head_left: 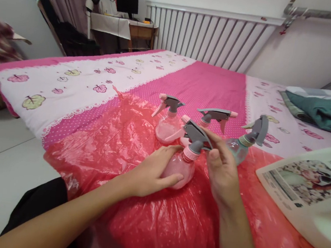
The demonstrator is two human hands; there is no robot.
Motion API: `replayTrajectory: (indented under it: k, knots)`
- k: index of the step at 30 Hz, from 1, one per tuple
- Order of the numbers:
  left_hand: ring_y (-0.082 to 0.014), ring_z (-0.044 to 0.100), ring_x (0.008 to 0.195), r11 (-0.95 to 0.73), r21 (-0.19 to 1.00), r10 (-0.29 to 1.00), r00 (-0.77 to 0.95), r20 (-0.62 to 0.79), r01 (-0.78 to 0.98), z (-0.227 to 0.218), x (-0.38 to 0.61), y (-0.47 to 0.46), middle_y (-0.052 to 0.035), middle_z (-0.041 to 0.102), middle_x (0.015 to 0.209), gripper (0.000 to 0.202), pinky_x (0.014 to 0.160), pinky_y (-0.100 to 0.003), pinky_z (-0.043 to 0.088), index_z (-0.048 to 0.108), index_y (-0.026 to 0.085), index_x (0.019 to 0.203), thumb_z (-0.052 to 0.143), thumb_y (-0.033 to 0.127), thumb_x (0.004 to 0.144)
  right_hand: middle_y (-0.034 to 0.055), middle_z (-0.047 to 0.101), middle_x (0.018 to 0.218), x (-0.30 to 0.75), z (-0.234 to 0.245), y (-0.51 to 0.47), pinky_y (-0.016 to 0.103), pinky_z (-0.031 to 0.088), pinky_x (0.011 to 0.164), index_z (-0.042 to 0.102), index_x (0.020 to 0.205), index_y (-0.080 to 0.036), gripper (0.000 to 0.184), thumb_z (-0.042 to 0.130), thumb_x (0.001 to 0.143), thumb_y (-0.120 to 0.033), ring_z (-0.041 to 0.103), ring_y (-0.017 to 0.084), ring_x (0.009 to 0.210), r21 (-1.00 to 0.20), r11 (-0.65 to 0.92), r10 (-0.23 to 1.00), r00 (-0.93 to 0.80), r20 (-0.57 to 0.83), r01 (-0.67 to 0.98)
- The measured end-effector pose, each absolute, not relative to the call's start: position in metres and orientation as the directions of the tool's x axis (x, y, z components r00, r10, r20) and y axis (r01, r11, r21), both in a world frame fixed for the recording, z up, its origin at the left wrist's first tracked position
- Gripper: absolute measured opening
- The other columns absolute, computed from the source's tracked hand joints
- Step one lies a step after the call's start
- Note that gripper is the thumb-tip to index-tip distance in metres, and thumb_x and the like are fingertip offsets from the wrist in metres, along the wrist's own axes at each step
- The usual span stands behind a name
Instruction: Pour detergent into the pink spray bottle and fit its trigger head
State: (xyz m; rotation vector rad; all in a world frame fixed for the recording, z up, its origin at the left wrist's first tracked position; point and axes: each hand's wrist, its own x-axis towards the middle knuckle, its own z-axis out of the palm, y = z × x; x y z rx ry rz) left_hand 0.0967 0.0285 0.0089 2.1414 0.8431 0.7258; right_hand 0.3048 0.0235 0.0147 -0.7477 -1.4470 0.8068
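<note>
1. Near pink spray bottle: left of the white jug, above the red plastic sheet. I judge it light, hard thin plastic, top-heavy; the rounded body looks slippery.
2. Where I'd take hold: around the body just under the pink collar. I'd avoid the trigger.
3. Left hand: wrapped around the bottle's body, thumb across the near side. Holding it.
4. Right hand: between bottle and jug, half open, fingers behind the grey spray head. I can't tell whether it grips.
5. Farther out, left of the jug: two more pink sprayers and a green one.
</note>
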Motion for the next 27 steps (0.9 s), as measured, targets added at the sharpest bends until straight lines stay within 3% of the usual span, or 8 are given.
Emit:
replayTrajectory:
  k: [4, 6, 10, 16, 21, 25, 27]
  knots:
    - [-0.0395, 0.041, 0.156, -0.538, 0.764, 0.745, 0.625, 0.234, 0.355, 0.009, 0.097, 0.028, -0.0184, 0.042, 0.168, 0.073, 0.129, -0.062, 0.032, 0.033, 0.022, 0.162, 0.063, 0.046, 0.101, 0.0044, 0.069, 0.133, 0.306, 0.012, 0.024, 0.036, 0.061, 0.094, 0.07, 0.131, -0.032, 0.031, 0.055, 0.109, -0.048, 0.069, 0.02, 0.118, -0.876, 0.47, 0.881, 0.008, 0.472, -0.104]
    - [-0.0391, 0.043, 0.154, -0.548, 0.759, 0.74, 0.626, 0.245, 0.351, 0.01, 0.097, 0.028, -0.0169, 0.045, 0.167, 0.073, 0.128, -0.062, 0.033, 0.032, 0.024, 0.164, 0.063, 0.046, 0.101, 0.0042, 0.071, 0.122, 0.308, 0.011, 0.025, 0.035, 0.061, 0.094, 0.071, 0.123, -0.031, 0.028, 0.057, 0.107, -0.05, 0.069, 0.019, 0.113, -0.879, 0.47, 0.883, 0.034, 0.469, -0.079]
    - [-0.0374, 0.05, 0.148, -0.543, 0.764, 0.741, 0.627, 0.24, 0.35, 0.009, 0.098, 0.028, -0.0144, 0.051, 0.162, 0.069, 0.126, -0.061, 0.036, 0.035, 0.027, 0.162, 0.063, 0.045, 0.101, 0.0031, 0.064, 0.118, 0.311, 0.011, 0.027, 0.034, 0.056, 0.099, 0.075, 0.117, -0.034, 0.023, 0.061, 0.105, -0.048, 0.063, 0.017, 0.114, -0.852, 0.524, 0.849, 0.078, 0.522, -0.002]
    - [-0.0375, 0.051, 0.147, -0.525, 0.764, 0.759, 0.613, 0.22, 0.376, 0.003, 0.097, 0.029, -0.0176, 0.049, 0.162, 0.069, 0.123, -0.061, 0.04, 0.036, 0.023, 0.158, 0.064, 0.047, 0.101, 0.0046, 0.054, 0.104, 0.31, 0.015, 0.027, 0.026, 0.056, 0.076, 0.081, 0.1, -0.033, 0.012, 0.07, 0.098, -0.038, 0.058, 0.016, 0.096, -0.819, 0.571, 0.804, 0.167, 0.571, 0.052]
    - [-0.0376, 0.05, 0.147, -0.528, 0.762, 0.757, 0.614, 0.222, 0.375, 0.005, 0.098, 0.028, -0.0177, 0.049, 0.162, 0.069, 0.123, -0.061, 0.04, 0.035, 0.023, 0.158, 0.062, 0.049, 0.101, 0.0019, 0.064, 0.111, 0.31, 0.019, 0.024, 0.031, 0.058, 0.096, 0.079, 0.118, -0.039, 0.024, 0.068, 0.097, -0.034, 0.064, 0.016, 0.104, -0.81, 0.586, 0.809, 0.049, 0.585, 0.006]
    - [-0.0385, 0.049, 0.148, -0.516, 0.773, 0.759, 0.615, 0.213, 0.37, 0.009, 0.098, 0.028, -0.018, 0.047, 0.164, 0.07, 0.124, -0.061, 0.038, 0.035, 0.022, 0.159, 0.063, 0.048, 0.101, 0.0046, 0.067, 0.125, 0.312, 0.022, 0.019, 0.038, 0.059, 0.098, 0.074, 0.134, -0.038, 0.041, 0.066, 0.097, -0.052, 0.066, 0.023, 0.112, -0.839, 0.542, 0.837, -0.062, 0.543, -0.038]
    - [-0.0385, 0.048, 0.149, -0.509, 0.781, 0.759, 0.617, 0.208, 0.363, 0.01, 0.098, 0.027, -0.018, 0.046, 0.164, 0.07, 0.125, -0.062, 0.037, 0.035, 0.022, 0.16, 0.064, 0.046, 0.1, 0.0047, 0.067, 0.132, 0.311, 0.023, 0.017, 0.039, 0.06, 0.099, 0.069, 0.141, -0.039, 0.046, 0.068, 0.096, -0.049, 0.065, 0.024, 0.119, -0.875, 0.48, 0.868, -0.11, 0.484, -0.061]
